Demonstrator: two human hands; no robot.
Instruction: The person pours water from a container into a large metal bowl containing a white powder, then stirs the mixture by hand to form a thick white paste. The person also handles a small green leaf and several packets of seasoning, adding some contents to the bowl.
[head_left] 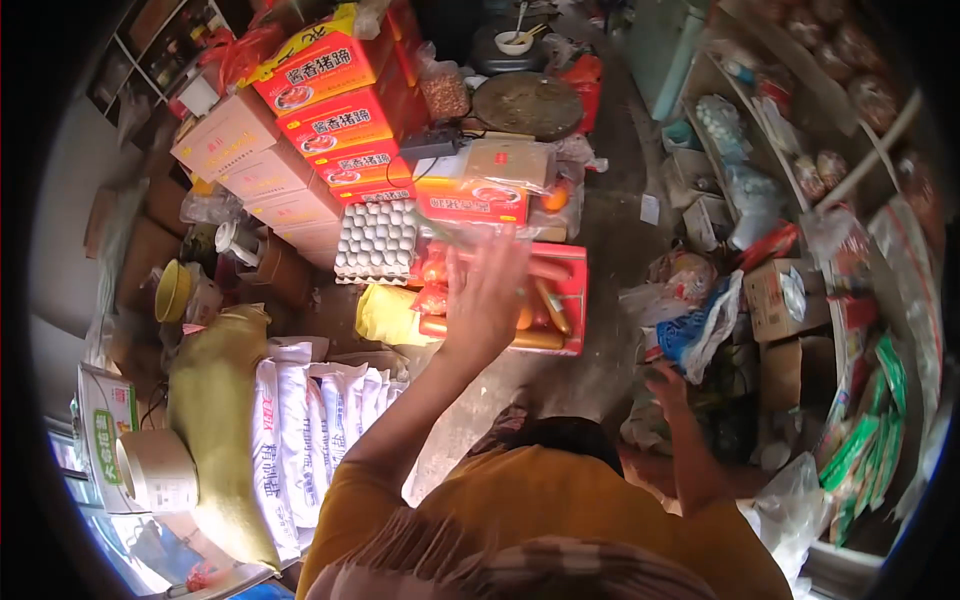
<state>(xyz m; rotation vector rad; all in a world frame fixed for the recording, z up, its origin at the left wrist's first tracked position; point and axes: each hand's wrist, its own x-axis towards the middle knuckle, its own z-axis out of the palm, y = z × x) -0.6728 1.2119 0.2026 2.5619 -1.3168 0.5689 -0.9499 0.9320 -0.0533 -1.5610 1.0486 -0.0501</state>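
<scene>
My left hand (485, 300) is stretched forward over an open red box (572, 285), its fingers smeared by motion. Inside the box lie long orange-brown sausages (542, 340) and some red-wrapped pieces (432, 285). A faint blurred streak shows beside the fingers, and I cannot make out whether they hold anything. Lower on the right, my right hand (668, 388) hangs in the air with its fingers apart and nothing visible in them. Nearest to it is a blue and white plastic bag (700, 325).
A tray of eggs (376, 240) and a yellow bag (390, 315) adjoin the box. Stacked red cartons (340, 115) rise behind. White printed sacks (300, 440) stand at left. A shelf with bagged goods (755, 190) lines the right. A round board (528, 105) lies at the far end.
</scene>
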